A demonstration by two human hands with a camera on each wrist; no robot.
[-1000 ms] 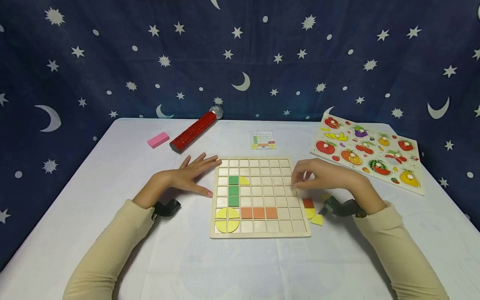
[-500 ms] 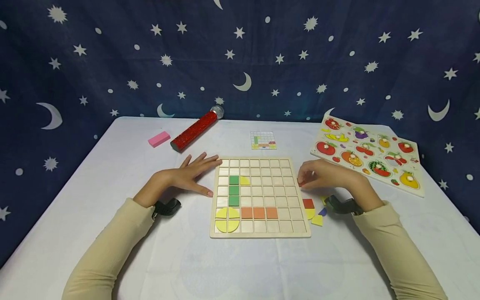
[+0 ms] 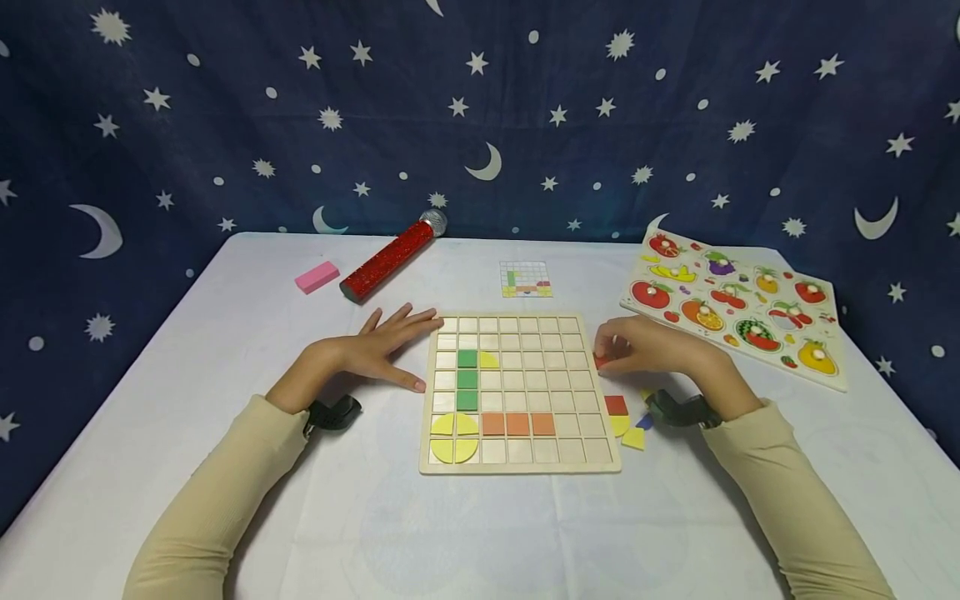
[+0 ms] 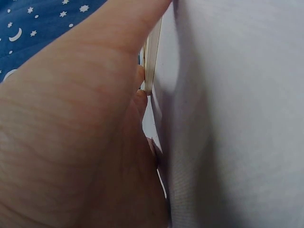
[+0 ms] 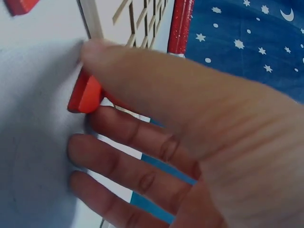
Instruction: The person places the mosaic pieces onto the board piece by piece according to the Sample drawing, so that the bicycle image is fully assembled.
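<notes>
My left hand (image 3: 375, 348) lies with spread fingers at the left edge of the wooden grid board (image 3: 536, 362), fingertips touching its rim. Just off the board's right edge, my right hand (image 3: 637, 343) pinches a red tile (image 5: 85, 92) between thumb and index finger. That tile is mostly covered by the fingers. On the grid sit a column of green tiles (image 3: 467, 380), a yellow quarter-circle tile (image 3: 489, 361), a row of orange tiles (image 3: 517, 424) and a yellow circle (image 3: 454, 439) made of quarter pieces.
Loose red (image 3: 615, 405), yellow (image 3: 633, 439) and blue (image 3: 645, 422) tiles lie right of the board. Behind it is a small pattern card (image 3: 526, 279). A red microphone (image 3: 386, 260) and pink block (image 3: 317, 277) lie back left, a fruit puzzle (image 3: 735, 308) back right.
My right hand has moved slightly right, off the board's edge, and a red tile now shows at its fingertips. The left hand has stayed put.
</notes>
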